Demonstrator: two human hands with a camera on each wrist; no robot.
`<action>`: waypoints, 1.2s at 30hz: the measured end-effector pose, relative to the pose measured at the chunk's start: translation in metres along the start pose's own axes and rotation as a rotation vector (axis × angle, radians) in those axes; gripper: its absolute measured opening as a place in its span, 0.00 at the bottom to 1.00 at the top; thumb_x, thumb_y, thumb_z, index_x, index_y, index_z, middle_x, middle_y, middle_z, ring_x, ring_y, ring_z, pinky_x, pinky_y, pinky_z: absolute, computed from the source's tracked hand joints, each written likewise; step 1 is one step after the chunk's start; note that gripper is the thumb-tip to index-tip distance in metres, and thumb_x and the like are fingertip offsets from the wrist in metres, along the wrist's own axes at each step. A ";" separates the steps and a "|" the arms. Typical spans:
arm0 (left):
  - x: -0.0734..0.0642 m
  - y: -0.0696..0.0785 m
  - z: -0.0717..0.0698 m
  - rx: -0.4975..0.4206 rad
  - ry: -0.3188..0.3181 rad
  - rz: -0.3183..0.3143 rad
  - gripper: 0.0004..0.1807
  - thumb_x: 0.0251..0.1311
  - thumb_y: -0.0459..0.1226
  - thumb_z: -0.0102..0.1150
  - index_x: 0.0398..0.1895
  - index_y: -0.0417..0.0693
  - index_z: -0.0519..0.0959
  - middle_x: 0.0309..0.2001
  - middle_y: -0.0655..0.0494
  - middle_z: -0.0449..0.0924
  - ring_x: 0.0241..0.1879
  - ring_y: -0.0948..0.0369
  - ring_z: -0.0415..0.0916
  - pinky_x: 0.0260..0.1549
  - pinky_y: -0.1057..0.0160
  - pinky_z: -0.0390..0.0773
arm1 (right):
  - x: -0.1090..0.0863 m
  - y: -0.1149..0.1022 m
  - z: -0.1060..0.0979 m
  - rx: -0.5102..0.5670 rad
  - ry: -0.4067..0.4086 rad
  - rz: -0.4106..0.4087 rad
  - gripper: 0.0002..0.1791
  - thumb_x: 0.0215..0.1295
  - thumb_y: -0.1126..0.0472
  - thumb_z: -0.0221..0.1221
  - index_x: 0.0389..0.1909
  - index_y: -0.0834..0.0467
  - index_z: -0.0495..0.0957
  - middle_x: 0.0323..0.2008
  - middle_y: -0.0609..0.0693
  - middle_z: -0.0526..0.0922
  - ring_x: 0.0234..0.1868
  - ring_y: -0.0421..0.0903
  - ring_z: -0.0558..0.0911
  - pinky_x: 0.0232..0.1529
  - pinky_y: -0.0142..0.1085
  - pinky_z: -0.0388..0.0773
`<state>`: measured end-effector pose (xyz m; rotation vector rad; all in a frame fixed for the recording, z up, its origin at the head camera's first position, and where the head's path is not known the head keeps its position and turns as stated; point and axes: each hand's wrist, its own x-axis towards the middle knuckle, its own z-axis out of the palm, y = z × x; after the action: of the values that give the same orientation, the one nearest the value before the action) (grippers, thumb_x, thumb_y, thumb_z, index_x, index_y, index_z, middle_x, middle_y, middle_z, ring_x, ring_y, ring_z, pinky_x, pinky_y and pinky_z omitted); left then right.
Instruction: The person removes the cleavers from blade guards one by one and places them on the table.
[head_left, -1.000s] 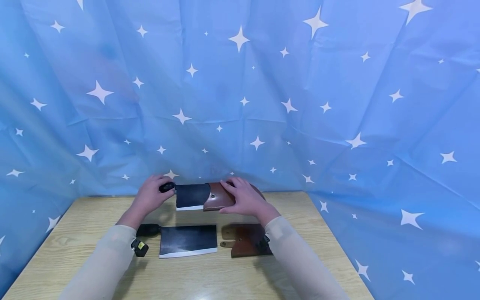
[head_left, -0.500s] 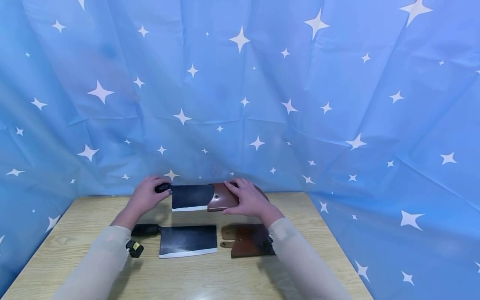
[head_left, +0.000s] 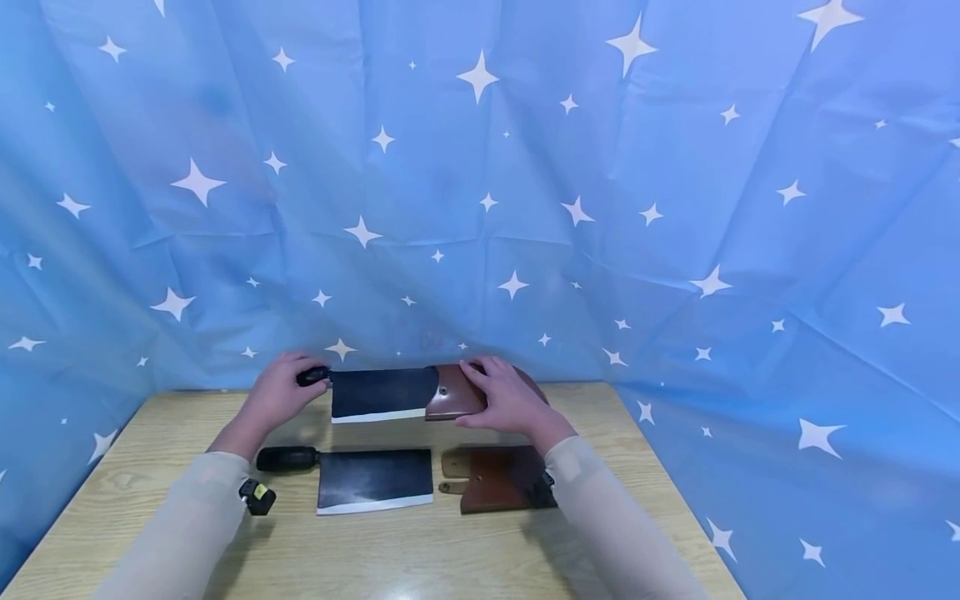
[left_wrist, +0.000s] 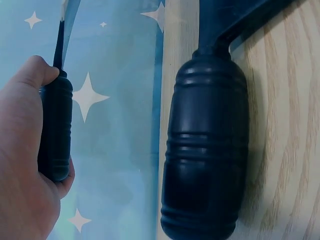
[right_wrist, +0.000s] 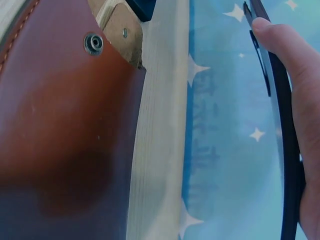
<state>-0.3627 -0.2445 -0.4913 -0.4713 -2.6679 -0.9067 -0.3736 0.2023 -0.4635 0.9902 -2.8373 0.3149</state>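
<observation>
In the head view my left hand point(head_left: 276, 393) grips the black handle point(left_wrist: 58, 125) of a cleaver point(head_left: 382, 393), held above the table's far part. Its dark blade shows a pale lower edge, and its right end is hidden in a brown leather sheath point(head_left: 450, 392). My right hand point(head_left: 512, 402) holds that sheath, thumb in front; the other fingers are partly hidden. Below lies a second cleaver point(head_left: 375, 481) on the table, handle to the left. To its right rests another brown sheath point(head_left: 487, 483) with a strap and snap, partly covered by my right forearm.
The wooden table point(head_left: 420, 550) ends at a back edge close behind the raised cleaver. A blue curtain point(head_left: 480, 208) with white stars hangs behind and at both sides. The second cleaver's handle point(left_wrist: 205, 145) looms large under my left wrist.
My left hand has moved left with the cleaver, and my right hand slightly right with the sheath. More of the blade now shows outside the sheath. The things on the table have stayed put.
</observation>
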 end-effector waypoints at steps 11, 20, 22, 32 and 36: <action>-0.004 -0.008 -0.007 0.005 -0.010 -0.002 0.23 0.76 0.41 0.68 0.67 0.39 0.85 0.64 0.35 0.80 0.64 0.34 0.74 0.55 0.29 0.78 | -0.008 0.015 -0.003 -0.002 0.010 0.003 0.62 0.63 0.27 0.73 0.88 0.54 0.60 0.82 0.55 0.64 0.79 0.54 0.65 0.78 0.53 0.67; -0.008 -0.014 -0.012 0.020 -0.008 -0.005 0.23 0.75 0.40 0.70 0.67 0.38 0.85 0.62 0.35 0.80 0.61 0.34 0.76 0.54 0.31 0.79 | -0.014 0.023 -0.006 0.022 0.009 0.034 0.61 0.63 0.30 0.75 0.88 0.55 0.61 0.83 0.58 0.64 0.82 0.58 0.63 0.80 0.57 0.65; -0.009 -0.015 -0.013 0.022 -0.009 -0.008 0.23 0.75 0.40 0.70 0.66 0.38 0.85 0.63 0.34 0.80 0.62 0.33 0.75 0.55 0.29 0.78 | -0.015 0.025 -0.008 0.012 0.001 0.040 0.61 0.63 0.30 0.74 0.89 0.54 0.60 0.83 0.58 0.63 0.82 0.58 0.63 0.80 0.57 0.64; -0.010 -0.020 -0.014 0.039 -0.006 0.002 0.21 0.75 0.41 0.70 0.64 0.39 0.86 0.62 0.34 0.81 0.64 0.33 0.73 0.56 0.29 0.77 | -0.020 0.034 -0.006 -0.009 -0.006 0.031 0.61 0.62 0.34 0.77 0.88 0.57 0.60 0.82 0.59 0.64 0.83 0.60 0.63 0.81 0.57 0.62; -0.012 -0.024 -0.011 0.054 0.008 0.028 0.21 0.72 0.40 0.72 0.63 0.38 0.87 0.59 0.36 0.82 0.61 0.34 0.74 0.53 0.30 0.78 | -0.022 0.037 0.000 0.009 -0.008 0.029 0.61 0.61 0.36 0.78 0.87 0.58 0.61 0.82 0.61 0.65 0.82 0.61 0.63 0.80 0.58 0.64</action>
<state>-0.3597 -0.2718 -0.5004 -0.4903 -2.6644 -0.8244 -0.3800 0.2439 -0.4727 0.9550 -2.8618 0.3276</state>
